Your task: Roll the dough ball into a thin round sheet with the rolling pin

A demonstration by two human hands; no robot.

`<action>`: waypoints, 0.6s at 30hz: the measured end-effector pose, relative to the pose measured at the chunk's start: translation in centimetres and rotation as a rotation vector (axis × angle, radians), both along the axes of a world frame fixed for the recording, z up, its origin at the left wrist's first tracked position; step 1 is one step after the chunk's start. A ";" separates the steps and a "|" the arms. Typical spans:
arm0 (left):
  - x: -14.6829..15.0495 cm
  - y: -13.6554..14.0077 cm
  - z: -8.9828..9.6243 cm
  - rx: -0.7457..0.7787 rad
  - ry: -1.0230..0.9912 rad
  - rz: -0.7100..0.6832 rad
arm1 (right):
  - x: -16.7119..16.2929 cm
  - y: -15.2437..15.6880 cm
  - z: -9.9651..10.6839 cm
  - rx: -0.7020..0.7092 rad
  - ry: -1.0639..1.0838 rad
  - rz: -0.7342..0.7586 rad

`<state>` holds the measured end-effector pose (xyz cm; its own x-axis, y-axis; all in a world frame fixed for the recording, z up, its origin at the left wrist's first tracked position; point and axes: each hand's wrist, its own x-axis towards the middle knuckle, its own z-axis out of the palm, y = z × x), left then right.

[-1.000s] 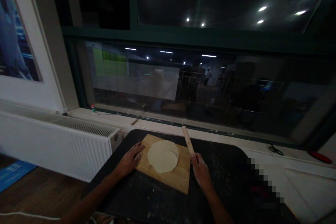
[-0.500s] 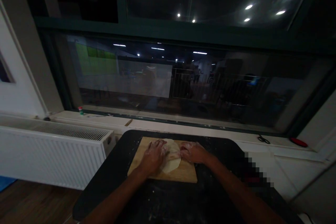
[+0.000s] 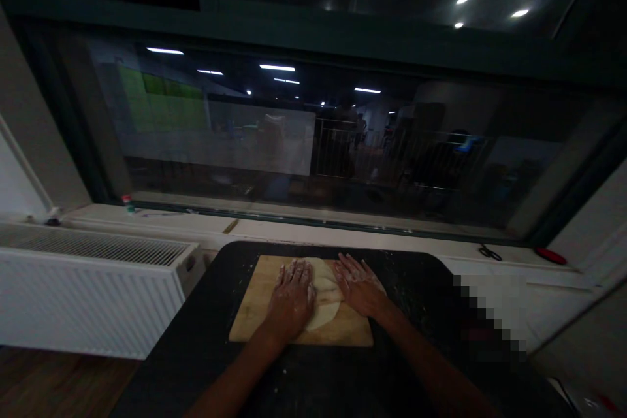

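Observation:
A thin, pale sheet of dough (image 3: 323, 320) lies on a wooden board (image 3: 252, 307). Across the dough, between my palms, runs a light narrow bar that looks like a thin rolling pin (image 3: 328, 295); its ends are hidden under my hands. My left hand (image 3: 294, 294) rests flat over the dough's left part, fingers stretched forward and dusted with flour. My right hand (image 3: 360, 284) lies at the dough's right edge, palm down, its floury fingers spread. Neither hand has its fingers wrapped round anything.
The board stands on a black table (image 3: 313, 379) marked with flour. Behind it is a window sill (image 3: 284, 232) with scissors (image 3: 490, 252), a red-and-black item (image 3: 550, 256) and a small red-capped bottle (image 3: 128, 203). A white radiator (image 3: 93, 300) is at the left.
My fingers, curled before, are now stretched out flat, and reach forward over the dough. The view has shifted slightly; the board stays on the table.

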<state>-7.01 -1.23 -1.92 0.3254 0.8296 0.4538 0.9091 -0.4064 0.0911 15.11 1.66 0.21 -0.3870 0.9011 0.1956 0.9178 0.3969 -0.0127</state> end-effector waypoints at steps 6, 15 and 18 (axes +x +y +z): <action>0.3 -4.4 -0.2 0.058 0.015 -0.132 | 0.5 -6.3 -1.9 0.146 0.116 -0.047; 0.3 -2.7 0.3 0.008 -0.017 -0.079 | -0.6 -0.7 -0.1 -0.061 0.033 -0.025; -0.1 -0.4 1.0 -0.070 0.021 0.028 | -1.8 3.4 1.0 -0.192 -0.022 0.022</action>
